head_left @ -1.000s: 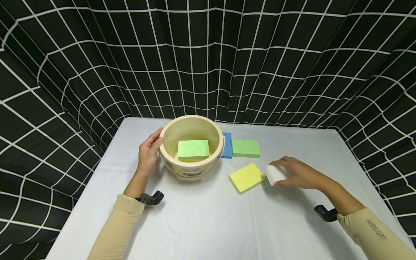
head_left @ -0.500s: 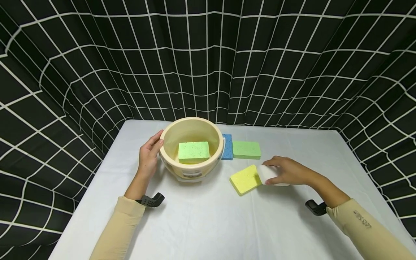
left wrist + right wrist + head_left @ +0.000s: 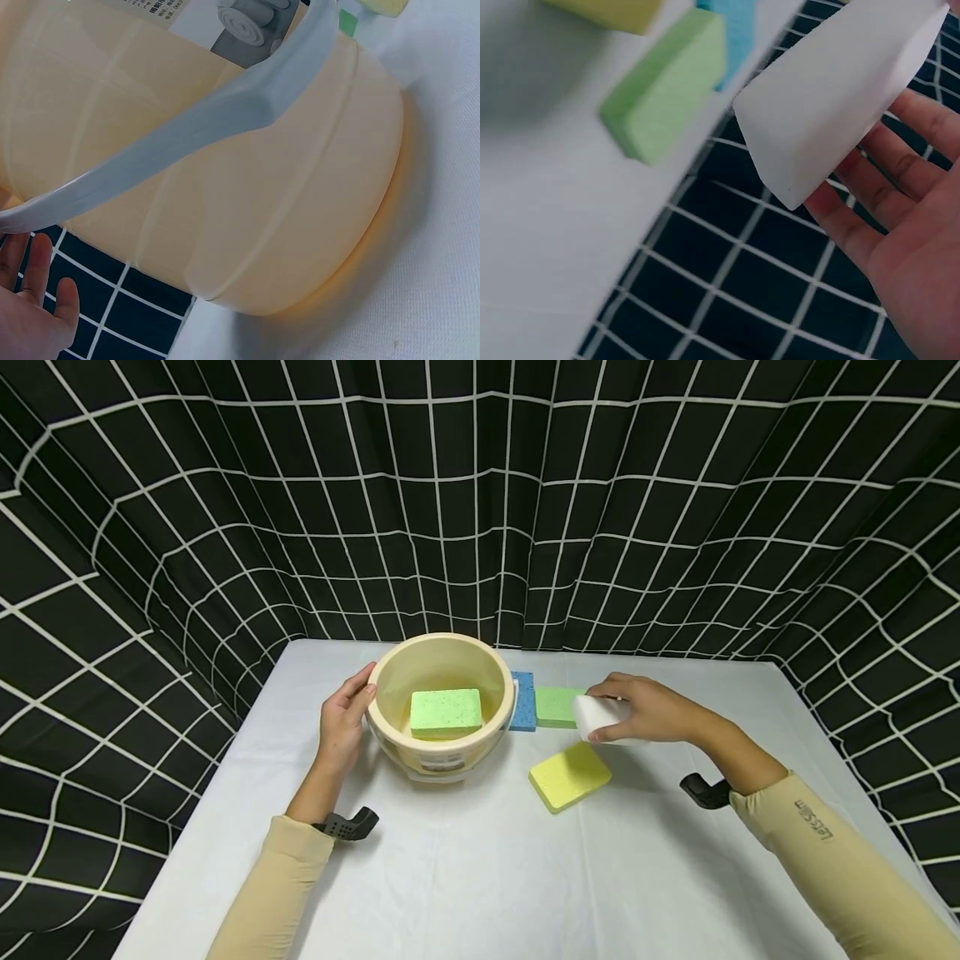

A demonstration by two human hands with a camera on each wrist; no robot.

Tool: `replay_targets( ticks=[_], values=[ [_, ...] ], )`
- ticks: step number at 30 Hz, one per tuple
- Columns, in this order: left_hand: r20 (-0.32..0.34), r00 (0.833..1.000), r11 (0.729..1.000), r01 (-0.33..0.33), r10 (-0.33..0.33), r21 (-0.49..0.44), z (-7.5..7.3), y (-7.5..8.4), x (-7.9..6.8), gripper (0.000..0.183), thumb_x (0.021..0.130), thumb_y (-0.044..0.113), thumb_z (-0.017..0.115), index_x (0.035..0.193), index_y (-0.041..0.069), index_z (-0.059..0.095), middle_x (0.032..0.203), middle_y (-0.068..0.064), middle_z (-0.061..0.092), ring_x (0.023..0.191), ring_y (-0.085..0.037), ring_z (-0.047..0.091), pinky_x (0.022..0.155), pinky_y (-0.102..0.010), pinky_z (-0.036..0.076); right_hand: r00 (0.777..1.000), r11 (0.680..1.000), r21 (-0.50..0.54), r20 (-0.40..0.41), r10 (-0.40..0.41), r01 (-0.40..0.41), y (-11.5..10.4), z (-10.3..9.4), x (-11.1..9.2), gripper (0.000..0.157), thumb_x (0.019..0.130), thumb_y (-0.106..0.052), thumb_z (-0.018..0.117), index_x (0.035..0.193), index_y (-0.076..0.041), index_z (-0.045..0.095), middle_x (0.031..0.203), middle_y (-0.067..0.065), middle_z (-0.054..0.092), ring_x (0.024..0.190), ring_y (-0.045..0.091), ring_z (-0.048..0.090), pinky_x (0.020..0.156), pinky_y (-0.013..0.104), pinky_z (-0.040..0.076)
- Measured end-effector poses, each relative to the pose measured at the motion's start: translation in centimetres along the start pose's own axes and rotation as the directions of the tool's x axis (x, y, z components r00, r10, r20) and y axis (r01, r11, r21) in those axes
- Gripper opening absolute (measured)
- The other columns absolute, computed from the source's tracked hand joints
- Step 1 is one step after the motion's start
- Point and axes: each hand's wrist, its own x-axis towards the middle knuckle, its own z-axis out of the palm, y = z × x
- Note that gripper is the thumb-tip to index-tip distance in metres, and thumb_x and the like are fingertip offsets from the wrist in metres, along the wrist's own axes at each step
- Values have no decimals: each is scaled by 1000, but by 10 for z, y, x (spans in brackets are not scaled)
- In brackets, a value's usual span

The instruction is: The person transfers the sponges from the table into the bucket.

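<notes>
Two hands show in head view: right hand (image 3: 651, 710) holds white sponge (image 3: 597, 717) in a curled-finger grip, lifted off worktop (image 3: 480, 860), at 3 o'clock from bucket (image 3: 441, 703). Left hand (image 3: 342, 724) rests relaxed vs bucket's 9 o'clock wall. Only left wrist view shows bucket's grey handle (image 3: 187, 127); right wrist view shows sponge's underside w/ fingers (image 3: 885, 202) beneath.
</notes>
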Motion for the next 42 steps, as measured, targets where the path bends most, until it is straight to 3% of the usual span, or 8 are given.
replay_targets(
  ticks=[13,18,25,42],
  values=[
    [8,1000,1000,-2,2,6,0,-3,-1,42,97,4,52,139,-6,48,144,-21,50,116,-2,56,100,-12,49,999,995,-100,-18,-27,25,-35,-39,44,62,74,-46,81,122,-10,66,105,4,62,88,18,54,71,29,50],
    [10,1000,1000,-5,5,3,1,-3,0,42,97,3,52,138,-6,49,145,-23,49,115,-1,57,100,-12,49,999,994,-97,0,-47,47,-44,-40,59,60,75,-47,80,122,-12,67,105,3,62,90,18,55,73,31,51],
    [1,1000,1000,-4,4,6,1,-2,0,42,98,3,51,138,-5,49,145,-22,49,116,-2,57,100,-12,49,993,973,-202,64,-99,110,-57,-38,78,65,75,-53,77,123,-10,66,108,6,63,92,20,55,78,35,53],
    [-19,1000,1000,-3,4,4,2,0,-1,42,97,3,52,138,-5,50,144,-21,50,113,0,58,99,-12,50,989,976,-165,28,-142,145,-92,-40,117,67,77,-51,75,127,-9,63,110,8,62,93,21,56,79,35,53]
  ],
)
